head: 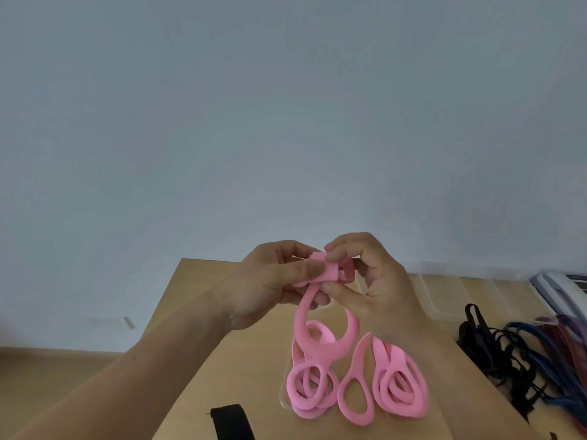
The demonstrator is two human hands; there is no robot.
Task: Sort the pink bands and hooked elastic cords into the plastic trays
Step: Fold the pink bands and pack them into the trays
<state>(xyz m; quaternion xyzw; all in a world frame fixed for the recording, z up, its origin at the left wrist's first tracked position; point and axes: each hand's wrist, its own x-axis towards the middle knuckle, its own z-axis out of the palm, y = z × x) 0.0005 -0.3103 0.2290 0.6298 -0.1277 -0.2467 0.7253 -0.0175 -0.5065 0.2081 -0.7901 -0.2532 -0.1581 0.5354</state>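
My left hand (270, 282) and right hand (378, 284) both pinch one pink band (301, 312) — its dangling loop at 6 o'clock may snag the pile of bands (293, 390) below, dragging it.

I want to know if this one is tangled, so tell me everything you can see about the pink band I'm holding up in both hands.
The held pink band is a flat, wide, matte strip that looks like soft elastic. Its top is bunched into small folds, pinched between the fingers of the left hand and the right hand. Below them it hangs slack in a long curving loop above the table. Its bottom reaches the pink bands lying there; whether it touches them is unclear.
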